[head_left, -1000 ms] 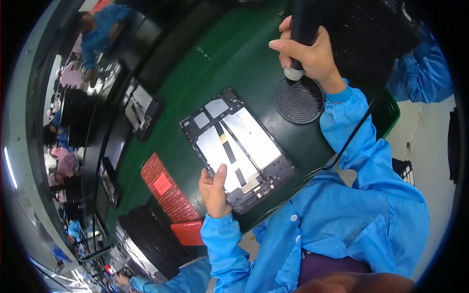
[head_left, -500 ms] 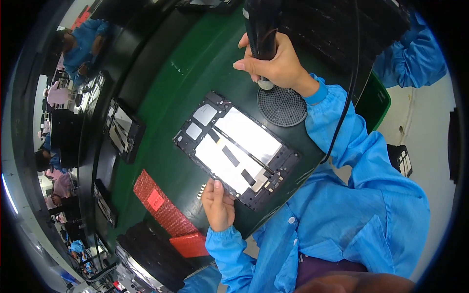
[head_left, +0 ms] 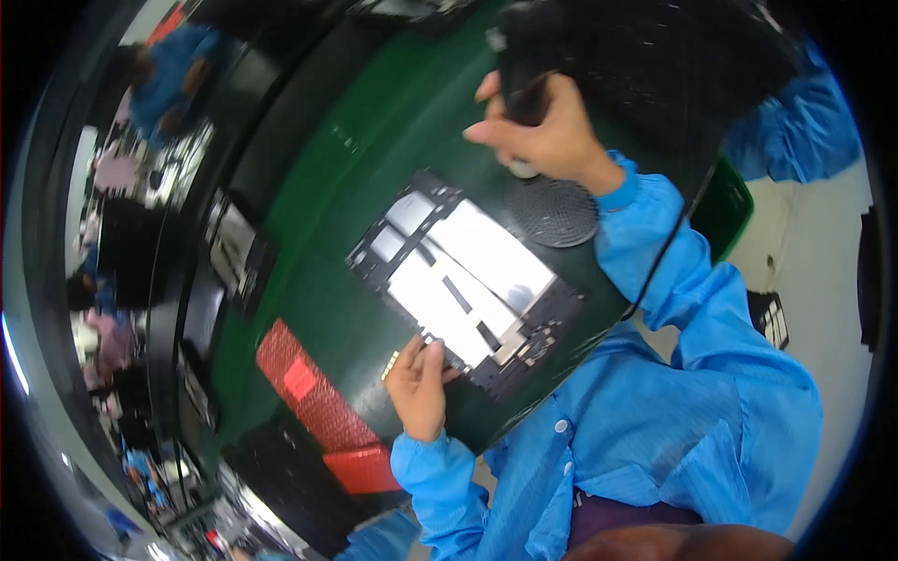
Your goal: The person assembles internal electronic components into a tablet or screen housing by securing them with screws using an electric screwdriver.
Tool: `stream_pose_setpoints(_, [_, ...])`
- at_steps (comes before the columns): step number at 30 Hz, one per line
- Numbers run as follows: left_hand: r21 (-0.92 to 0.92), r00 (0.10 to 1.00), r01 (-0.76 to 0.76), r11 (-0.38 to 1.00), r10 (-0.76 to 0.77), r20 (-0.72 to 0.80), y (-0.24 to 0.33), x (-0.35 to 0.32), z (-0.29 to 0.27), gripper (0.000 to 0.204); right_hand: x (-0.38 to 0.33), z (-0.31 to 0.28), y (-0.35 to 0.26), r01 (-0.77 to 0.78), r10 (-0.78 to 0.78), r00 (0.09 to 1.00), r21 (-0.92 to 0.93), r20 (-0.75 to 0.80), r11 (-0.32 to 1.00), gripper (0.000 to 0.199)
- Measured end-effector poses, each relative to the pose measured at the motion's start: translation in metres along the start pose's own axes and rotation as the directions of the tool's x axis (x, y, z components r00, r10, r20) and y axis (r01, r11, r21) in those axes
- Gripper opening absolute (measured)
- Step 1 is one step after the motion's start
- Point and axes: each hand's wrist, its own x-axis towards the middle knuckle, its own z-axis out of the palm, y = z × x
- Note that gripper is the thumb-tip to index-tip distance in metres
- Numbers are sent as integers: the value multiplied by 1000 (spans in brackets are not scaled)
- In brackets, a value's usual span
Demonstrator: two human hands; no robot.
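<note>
An opened tablet, its silvery battery panels and black ribbon cables exposed, lies slanted on the green work surface. My left hand grips its lower left edge between thumb and fingers. Farther right, my right hand is wrapped round a black electric screwdriver, held upright with its pale tip end down. That tip end is beside a round black dish with a studded surface, whose contents I cannot make out. Motion blurs the tablet and the right hand.
Red bubble wrap lies left of the tablet. A dark stack stands at the lower left. More opened devices sit on a black line at the far left. A black cable hangs by my right arm, near a green bin.
The tablet has shifted slightly right with my left hand on it. My right hand and the screwdriver have also moved a little to the right and nearer.
</note>
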Motion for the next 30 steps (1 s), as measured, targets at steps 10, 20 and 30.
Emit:
stream_pose_setpoints(10, [658,890,-199,726,415,-190,12,-20,-72,12,-2,-7,-12,342,-337,935,-28,110,939,30])
stream_pose_setpoints(20, [852,914,-263,453,400,69,14,6,-78,33,-9,-4,-22,357,-355,931,-5,86,934,30])
stream_pose_setpoints(30, [720,985,-161,675,159,71,30,34,-89,15,-15,-11,-34,195,-194,981,-55,14,979,30])
